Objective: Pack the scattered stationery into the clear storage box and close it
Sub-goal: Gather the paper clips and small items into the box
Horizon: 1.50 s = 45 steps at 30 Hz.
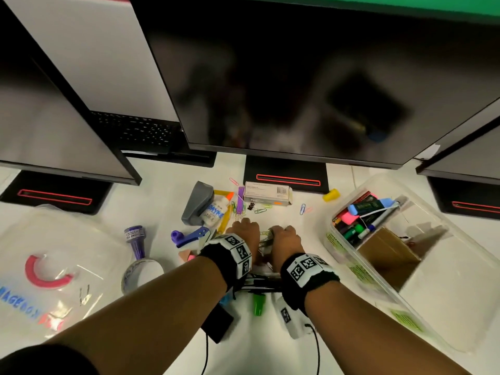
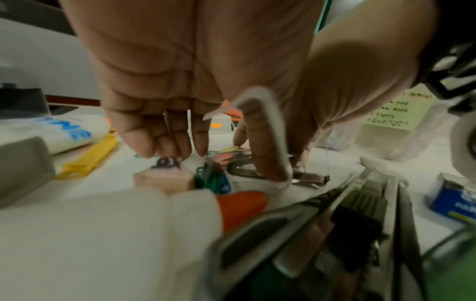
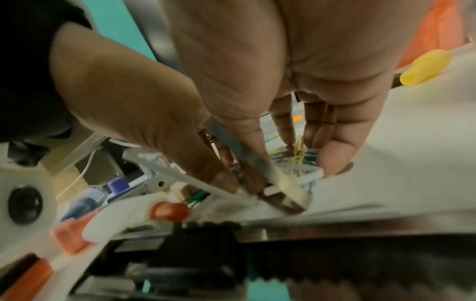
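Observation:
The clear storage box (image 1: 341, 257) lies open at the right, with highlighters and markers (image 1: 362, 212) and a brown carton (image 1: 387, 253) inside. Its clear lid (image 1: 54, 266) with a pink handle lies at the left. Both hands meet mid-desk over a small clear case (image 1: 266, 239) of paper clips. My right hand (image 1: 284, 234) pinches the case (image 3: 296, 173) between thumb and forefinger (image 3: 242, 183). My left hand (image 1: 243, 228) points its straight fingers down at the desk (image 2: 221, 163), and its thumb lies against the case's clear edge (image 2: 265, 114). Loose stationery surrounds them.
Behind the hands lie a grey stapler (image 1: 197, 203), a glue bottle (image 1: 215, 211), a staples box (image 1: 267, 193), a yellow cap (image 1: 331, 195) and loose paper clips (image 1: 302, 209). To the left are a purple ink stamp (image 1: 135, 239) and a tape roll (image 1: 142, 274). Monitors overhang the back.

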Motion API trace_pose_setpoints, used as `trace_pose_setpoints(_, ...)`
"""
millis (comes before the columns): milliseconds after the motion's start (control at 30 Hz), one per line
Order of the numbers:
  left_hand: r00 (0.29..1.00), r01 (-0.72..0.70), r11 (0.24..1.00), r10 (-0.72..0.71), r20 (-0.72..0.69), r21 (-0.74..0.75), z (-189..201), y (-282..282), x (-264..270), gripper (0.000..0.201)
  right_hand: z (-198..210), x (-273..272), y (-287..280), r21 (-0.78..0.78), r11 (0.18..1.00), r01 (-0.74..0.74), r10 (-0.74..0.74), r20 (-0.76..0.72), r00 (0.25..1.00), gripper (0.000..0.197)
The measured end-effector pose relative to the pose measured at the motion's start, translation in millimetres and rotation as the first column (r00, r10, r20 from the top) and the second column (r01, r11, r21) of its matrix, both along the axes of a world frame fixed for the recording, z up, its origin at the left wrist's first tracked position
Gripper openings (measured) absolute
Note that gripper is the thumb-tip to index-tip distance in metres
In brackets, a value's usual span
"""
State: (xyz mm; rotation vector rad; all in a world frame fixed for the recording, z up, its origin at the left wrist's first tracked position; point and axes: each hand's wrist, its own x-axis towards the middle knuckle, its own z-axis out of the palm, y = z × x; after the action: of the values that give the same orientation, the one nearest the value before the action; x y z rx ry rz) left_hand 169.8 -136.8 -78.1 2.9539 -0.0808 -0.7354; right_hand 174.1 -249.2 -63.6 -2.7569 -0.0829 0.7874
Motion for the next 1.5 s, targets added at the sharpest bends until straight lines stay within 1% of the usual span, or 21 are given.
trace_pose_setpoints(67,1.000,-0.012,0.999,0.010,-0.025,-0.048,-0.3,1.1,2.3,0.053,-3.4,-0.9,2.9,0.027,0.999,0.023,-0.023,0.006,1.000,0.042)
trace_pose_setpoints(167,0.996,-0.050,0.994,0.042,-0.080,-0.095,-1.0,0.9,5.6,0.051,-6.4,-1.9,3.8,0.010,1.000,-0.007,0.006,0.033,0.999,0.030)
trace_pose_setpoints(267,0.995,-0.074,0.994,0.069,-0.074,-0.078,1.8,-0.7,9.1,0.039,-6.1,-0.4,4.2,0.006,1.000,-0.021,0.021,-0.001,1.000,0.028)
trace_pose_setpoints(367,0.994,-0.075,0.987,0.063,-0.088,-0.141,3.0,2.4,14.0,0.035,-2.7,2.9,2.5,0.054,0.999,0.000,0.002,-0.035,0.999,0.024)
trace_pose_setpoints(467,0.994,-0.095,0.974,0.082,-0.072,-0.205,7.3,5.8,17.2,0.030,4.8,2.7,0.8,0.104,0.995,-0.005,0.010,-0.050,0.999,0.010)
trace_pose_setpoints(533,0.992,-0.119,0.959,0.102,-0.077,-0.258,10.0,8.5,19.0,0.029,8.1,1.8,-1.2,0.135,0.991,-0.013,0.020,-0.050,0.999,0.013)
trace_pose_setpoints(567,0.990,-0.131,0.951,0.112,-0.082,-0.282,11.4,10.8,19.0,0.029,9.2,1.6,-2.6,0.150,0.989,-0.013,0.020,-0.047,0.999,0.013)
trace_pose_setpoints(667,0.979,-0.202,0.911,0.187,-0.074,-0.359,15.0,16.4,19.3,0.038,13.6,2.5,-9.1,0.180,0.984,-0.005,0.008,-0.012,1.000,0.027)
trace_pose_setpoints(767,0.968,-0.251,0.900,0.243,-0.067,-0.356,21.7,16.2,17.4,0.050,21.7,1.1,-16.0,0.206,0.979,0.002,-0.010,0.035,0.999,0.025)
trace_pose_setpoints(833,0.976,-0.217,0.907,0.210,-0.060,-0.360,26.4,15.3,15.5,0.055,27.3,-0.8,-18.4,0.224,0.974,0.020,-0.034,0.056,0.998,0.021)
trace_pose_setpoints(900,0.983,-0.181,0.903,0.181,-0.038,-0.390,36.6,13.9,13.9,0.055,36.7,-1.4,-20.4,0.242,0.968,0.065,-0.084,0.070,0.994,0.018)
trace_pose_setpoints(1033,0.981,-0.138,0.874,0.186,0.057,-0.466,65.5,10.3,19.4,0.044,68.9,0.7,-25.5,0.285,0.951,0.124,-0.164,0.124,0.979,0.008)
trace_pose_setpoints(1133,0.971,-0.116,0.852,0.205,0.121,-0.510,91.0,4.5,25.1,0.037,97.2,1.3,-31.9,0.327,0.937,0.120,-0.187,0.181,0.965,0.010)
trace_pose_setpoints(1267,0.964,-0.047,0.834,0.181,0.193,-0.550,124.9,-22.0,32.6,0.029,134.0,2.4,-58.5,0.349,0.930,0.118,-0.215,0.255,0.943,0.005)
trace_pose_setpoints(1400,0.967,-0.010,0.780,0.167,0.193,-0.626,143.6,-70.5,43.6,0.030,162.2,7.5,-106.1,0.336,0.923,0.186,-0.279,0.255,0.926,0.021)
trace_pose_setpoints(1500,0.979,-0.016,0.737,0.148,0.138,-0.675,147.4,-115.5,49.8,0.031,181.4,14.0,-149.4,0.212,0.958,0.192,-0.241,0.234,0.942,0.029)
